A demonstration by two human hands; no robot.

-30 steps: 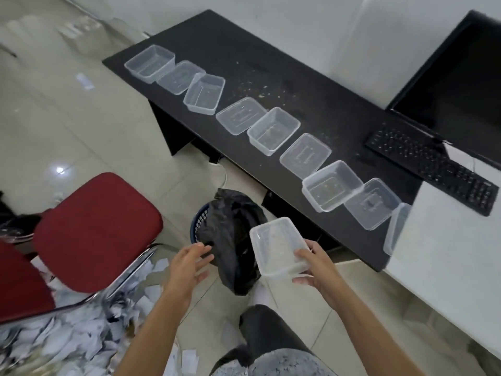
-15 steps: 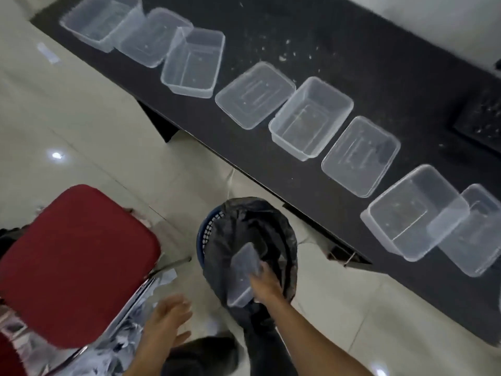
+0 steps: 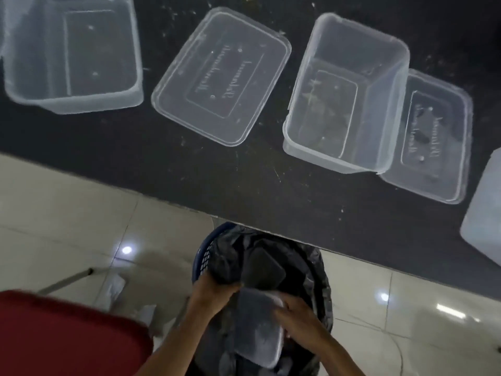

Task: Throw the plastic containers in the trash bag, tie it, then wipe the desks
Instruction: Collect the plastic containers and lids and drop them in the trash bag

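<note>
The clear container (image 3: 257,329) in hand sits right at the mouth of the black trash bag (image 3: 311,270), tilted, its far end already w/in the opening; another container shape (image 3: 264,270) lies deeper in the bag. The right hand (image 3: 298,318) grips the container along its right edge, fingers wrapped over the rim. The left hand (image 3: 214,294) is closed on a bunch of bag plastic at the near-left rim, holding the mouth open. The bag lines a blue basket (image 3: 202,256) tucked partly under the edge of the black desk (image 3: 189,172). Risks, as I judge them: the bag mouth looks slack and narrow vs the container, so if the left hand lets go early the film could fold over and the container would catch on the rim or slide out onto the floor; pushing hard could drag the liner down into the basket, making tying harder later. On the desk, four containers (image 3: 219,77) plus a partial one at the right edge wait, w/ crumbs around, so the wipe is far off. Vs half a sec ago: the left hand, then loose near the red chair (image 3: 67,335), has come over to pinch the bag; the right hand has shifted from the container's near end to its side; the camera has dropped closer, so fewer desk containers show.
</note>
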